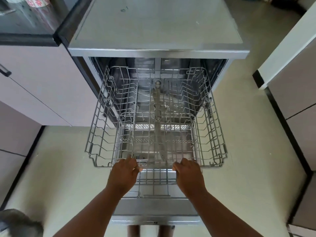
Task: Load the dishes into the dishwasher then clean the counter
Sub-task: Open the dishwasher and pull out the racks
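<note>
- Dishwasher (159,53) open in front of me, steel top w/ a small dark mark on it; no brand or label readable anywhere on the machine.
- Racks: 2 in view. Upper rack (102,127) pulled well out over the door, lower rack (153,183) just under it, nearer my feet. Both wire, grey, no dishes in either.
- Spray arm (158,117) visible thru the upper rack's wires, running front to back along the middle.
- My left hand (124,175) grasps the upper rack's front rim, left of centre, fingers curled over the wire.
- My right hand (189,175) grips the same front rim, right of centre, fingers curled over it too.
- Door (153,211) of the dishwasher down flat, below the racks, just ahead of my legs.
- Cabinets: pale fronts left of the dishwasher, 1 dark handle (5,71) showing; more pale fronts to its right.
- Glass-front unit (27,16) up-left of the dishwasher, red-and-white patterned thing inside, too blurred to read.
</note>
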A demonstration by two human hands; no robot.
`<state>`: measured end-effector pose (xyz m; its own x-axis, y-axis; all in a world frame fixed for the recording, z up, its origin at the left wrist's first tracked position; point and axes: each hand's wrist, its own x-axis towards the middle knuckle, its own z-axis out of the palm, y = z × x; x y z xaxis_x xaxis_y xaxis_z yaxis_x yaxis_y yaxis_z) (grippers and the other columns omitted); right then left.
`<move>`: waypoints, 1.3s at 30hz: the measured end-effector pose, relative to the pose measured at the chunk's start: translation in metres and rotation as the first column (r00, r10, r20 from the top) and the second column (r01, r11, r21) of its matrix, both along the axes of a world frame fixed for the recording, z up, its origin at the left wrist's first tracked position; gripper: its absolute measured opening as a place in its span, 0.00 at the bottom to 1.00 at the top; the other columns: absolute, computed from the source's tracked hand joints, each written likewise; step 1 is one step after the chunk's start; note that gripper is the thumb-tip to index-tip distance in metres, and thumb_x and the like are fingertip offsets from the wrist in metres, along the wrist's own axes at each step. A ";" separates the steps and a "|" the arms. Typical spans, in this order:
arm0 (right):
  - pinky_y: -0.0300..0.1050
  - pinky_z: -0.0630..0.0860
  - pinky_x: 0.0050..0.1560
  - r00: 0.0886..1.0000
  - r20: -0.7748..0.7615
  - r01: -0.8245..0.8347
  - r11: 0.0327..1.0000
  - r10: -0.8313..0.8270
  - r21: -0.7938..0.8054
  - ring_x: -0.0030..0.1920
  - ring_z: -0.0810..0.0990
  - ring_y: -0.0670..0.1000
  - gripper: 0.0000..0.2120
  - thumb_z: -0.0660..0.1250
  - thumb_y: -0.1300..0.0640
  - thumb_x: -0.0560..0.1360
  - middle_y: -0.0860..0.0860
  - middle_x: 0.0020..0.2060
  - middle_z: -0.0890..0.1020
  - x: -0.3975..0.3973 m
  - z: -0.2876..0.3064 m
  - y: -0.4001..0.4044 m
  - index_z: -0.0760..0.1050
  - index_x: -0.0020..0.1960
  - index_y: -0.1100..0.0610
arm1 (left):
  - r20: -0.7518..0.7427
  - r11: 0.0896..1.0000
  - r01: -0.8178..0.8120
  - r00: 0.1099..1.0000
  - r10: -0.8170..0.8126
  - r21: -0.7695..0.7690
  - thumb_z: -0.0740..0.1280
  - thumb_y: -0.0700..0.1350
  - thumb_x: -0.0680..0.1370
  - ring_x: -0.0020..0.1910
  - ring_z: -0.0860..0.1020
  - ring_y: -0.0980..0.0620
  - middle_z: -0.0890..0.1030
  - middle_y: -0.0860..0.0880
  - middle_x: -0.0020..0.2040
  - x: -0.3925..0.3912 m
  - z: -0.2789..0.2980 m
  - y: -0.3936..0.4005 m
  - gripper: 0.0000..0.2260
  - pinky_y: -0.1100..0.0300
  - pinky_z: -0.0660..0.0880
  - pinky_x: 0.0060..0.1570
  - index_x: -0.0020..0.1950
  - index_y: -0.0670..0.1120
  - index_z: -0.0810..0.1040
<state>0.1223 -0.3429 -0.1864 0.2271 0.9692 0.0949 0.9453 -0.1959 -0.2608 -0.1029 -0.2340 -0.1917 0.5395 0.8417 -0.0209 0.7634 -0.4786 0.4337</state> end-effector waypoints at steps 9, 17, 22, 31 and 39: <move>0.44 0.74 0.33 1.000 0.003 0.016 0.992 -0.015 -0.128 0.29 0.77 0.51 0.17 0.76 0.70 0.52 0.48 0.29 0.77 -0.015 0.000 -0.043 0.80 0.34 0.51 | -0.030 0.997 0.045 0.998 -0.047 -0.064 0.69 0.51 0.73 0.36 0.78 0.49 0.79 0.53 0.36 -0.015 0.003 -0.043 0.07 0.58 0.70 0.38 0.38 0.50 0.76; 0.44 0.77 0.36 0.991 0.126 0.076 0.959 -0.043 -0.273 0.33 0.81 0.53 0.13 0.75 0.65 0.60 0.52 0.33 0.81 -0.056 0.021 -0.060 0.84 0.41 0.52 | -0.198 0.973 0.156 0.962 -0.188 -0.168 0.60 0.57 0.80 0.60 0.76 0.48 0.78 0.50 0.60 -0.047 0.018 -0.063 0.16 0.52 0.70 0.62 0.62 0.50 0.75; 0.49 0.74 0.58 0.976 0.159 0.211 0.839 -0.150 -0.502 0.59 0.77 0.56 0.17 0.59 0.59 0.77 0.53 0.58 0.79 -0.084 0.050 -0.059 0.73 0.65 0.53 | -0.420 0.922 0.340 0.821 -0.387 -0.186 0.55 0.64 0.79 0.78 0.52 0.46 0.54 0.48 0.79 -0.084 0.048 -0.076 0.34 0.48 0.48 0.76 0.79 0.49 0.50; 0.56 0.61 0.71 0.984 0.119 0.175 0.879 -0.135 -0.445 0.74 0.62 0.60 0.28 0.61 0.55 0.77 0.57 0.72 0.68 -0.192 0.142 -0.050 0.60 0.75 0.54 | -0.525 0.942 0.334 0.797 -0.298 -0.028 0.51 0.66 0.80 0.79 0.47 0.45 0.50 0.47 0.80 -0.177 0.156 -0.061 0.34 0.47 0.43 0.76 0.80 0.49 0.49; 0.58 0.54 0.76 0.993 0.078 0.106 0.945 -0.086 -0.309 0.78 0.53 0.59 0.29 0.60 0.56 0.78 0.56 0.76 0.62 -0.234 0.198 0.022 0.55 0.77 0.55 | -0.465 0.976 0.212 0.870 -0.165 0.049 0.28 0.74 0.64 0.79 0.45 0.45 0.47 0.46 0.80 -0.217 0.202 -0.018 0.50 0.48 0.41 0.75 0.80 0.48 0.46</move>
